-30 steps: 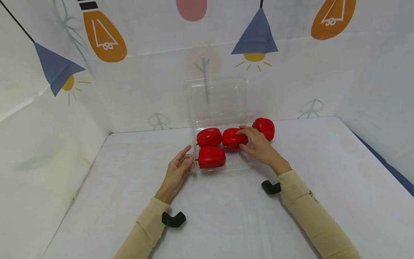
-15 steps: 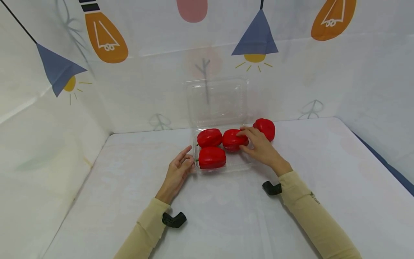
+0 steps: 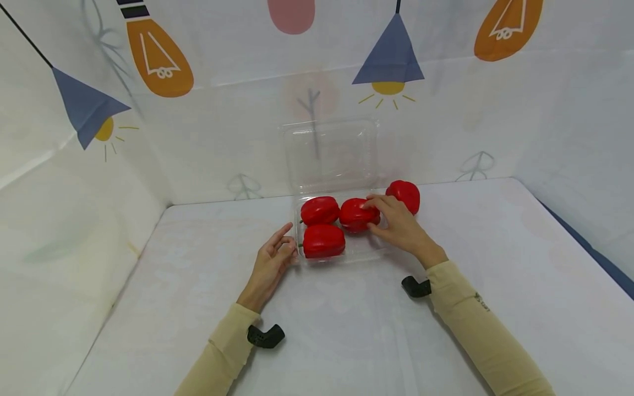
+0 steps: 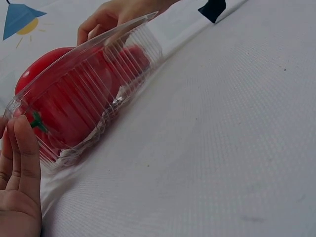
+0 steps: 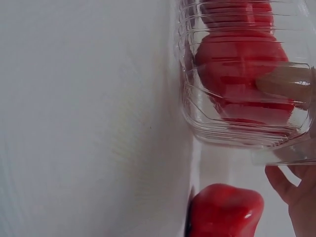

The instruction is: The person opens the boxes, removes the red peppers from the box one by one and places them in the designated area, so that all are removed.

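Behind the table's back edge: one white sheet [image 3: 247, 126], printed with lamps and bulbs.

One table [image 3: 346, 335], white-covered.

Two tan sleeves [image 3: 218, 349], reaching in over the front edge.

One clear plastic box [image 3: 356, 256], at the middle of the table's back edge; its lid [image 3: 342, 154] stood raised at the box's back edge.

Two bare hands. Left hand [image 3: 266, 270]: at the box's left edge, fingers mostly straight, tips touching the wall; whether any fingertip nipped the rim could not be told. Right hand [image 3: 397, 224]: over the box's right edge, thumb and fingers curved round a pepper, grasping it.

Four red peppers. First pepper [image 3: 323, 242]: on its side, box's front left corner. Second pepper [image 3: 319, 210]: on its side, back left corner. Third pepper [image 3: 354, 214]: in the right hand's grasp, back right corner. Fourth pepper [image 3: 403, 193]: outside the box, near the table's back edge, right of the box and apart from it.

Two black wrist mounts [image 3: 266, 336], one per sleeve.

One green stem [image 4: 38, 122], seen through the box's left wall.

Progress, as judged: three peppers in and one not yet, with the third perhaps not yet released and the lid not yet closed; most of the packing seemed done.
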Demonstrator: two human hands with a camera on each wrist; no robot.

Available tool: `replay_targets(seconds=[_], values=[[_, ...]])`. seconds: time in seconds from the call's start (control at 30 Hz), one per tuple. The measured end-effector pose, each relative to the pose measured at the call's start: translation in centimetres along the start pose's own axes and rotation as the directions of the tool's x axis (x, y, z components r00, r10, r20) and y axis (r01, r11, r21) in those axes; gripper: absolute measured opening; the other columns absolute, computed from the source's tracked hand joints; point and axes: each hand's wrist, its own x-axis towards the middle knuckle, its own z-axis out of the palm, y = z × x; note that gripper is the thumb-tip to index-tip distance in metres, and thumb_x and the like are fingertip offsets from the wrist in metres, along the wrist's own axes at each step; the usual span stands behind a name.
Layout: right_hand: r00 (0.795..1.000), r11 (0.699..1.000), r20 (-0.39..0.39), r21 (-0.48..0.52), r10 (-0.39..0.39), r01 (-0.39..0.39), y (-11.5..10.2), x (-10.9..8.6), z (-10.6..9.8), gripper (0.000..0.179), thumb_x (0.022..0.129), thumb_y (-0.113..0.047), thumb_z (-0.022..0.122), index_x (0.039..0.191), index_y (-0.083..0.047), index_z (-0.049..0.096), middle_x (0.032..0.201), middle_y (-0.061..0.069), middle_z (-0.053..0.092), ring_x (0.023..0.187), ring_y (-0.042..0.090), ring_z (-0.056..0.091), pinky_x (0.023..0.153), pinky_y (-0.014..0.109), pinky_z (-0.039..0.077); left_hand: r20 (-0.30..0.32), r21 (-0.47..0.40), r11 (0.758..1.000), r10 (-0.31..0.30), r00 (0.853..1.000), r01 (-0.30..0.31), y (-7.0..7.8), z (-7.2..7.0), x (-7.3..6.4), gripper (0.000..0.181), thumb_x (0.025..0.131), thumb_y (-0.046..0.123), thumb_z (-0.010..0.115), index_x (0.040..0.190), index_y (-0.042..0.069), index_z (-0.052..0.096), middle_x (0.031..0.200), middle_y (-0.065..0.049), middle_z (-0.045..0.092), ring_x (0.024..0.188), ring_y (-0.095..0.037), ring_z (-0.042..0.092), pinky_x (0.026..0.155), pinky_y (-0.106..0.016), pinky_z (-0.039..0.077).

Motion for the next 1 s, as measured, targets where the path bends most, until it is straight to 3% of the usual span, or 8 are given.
replay_targets(seconds=[0.27,0.53,0.83,1.0], values=[[1.0,0.999,-0.001,-0.029,0.019,-0.019,0.12,-0.15,-0.09,0.042,0.077,-0.015,0.075,0.114,-0.014,0.055,0.12,0.005,0.058,0.106,0.019,0.052,0.093,0.043,0.046,-0.001,0.006,1.0,-0.003,1.0,0.003,0.0,0.03,-0.04,0.056,0.094,0.004,0.054,0.145,0.009,0.033,0.099,0.003,0.052,0.081,-0.008,0.053,0.069,-0.018,0.053],[0.999,0.999,-0.034,-0.048,-0.016,0.015,0.11,-0.08,-0.02,0.044,0.073,-0.015,0.076,0.112,-0.016,0.055,0.118,0.003,0.057,0.104,0.018,0.051,0.09,0.041,0.049,-0.011,0.009,1.0,-0.012,1.0,0.012,-0.02,-0.01,-0.04,0.055,0.094,0.003,0.054,0.145,0.01,0.035,0.098,0.003,0.053,0.08,-0.009,0.053,0.069,-0.018,0.053],[0.996,0.999,-0.075,-0.015,-0.037,0.036,0.2,0.02,-0.21,0.043,0.071,-0.01,0.076,0.108,-0.014,0.055,0.115,0.004,0.057,0.11,0.021,0.051,0.109,0.051,0.035,-0.004,-0.01,1.0,-0.005,1.0,0.005,-0.01,0.06,-0.18,0.055,0.094,0.001,0.052,0.146,0.008,0.033,0.097,0.004,0.053,0.078,-0.007,0.055,0.068,-0.017,0.053],[0.994,0.999,-0.108,-0.029,-0.033,0.03,0.06,-0.08,-0.58,0.042,0.072,-0.01,0.075,0.108,-0.012,0.055,0.12,0.007,0.055,0.112,0.023,0.049,0.097,0.046,0.048,-0.004,-0.013,1.0,-0.002,1.0,0.002,-0.04,0.12,-0.1,0.055,0.094,0.001,0.053,0.145,0.008,0.033,0.097,0.004,0.054,0.079,-0.007,0.055,0.069,-0.016,0.052]])
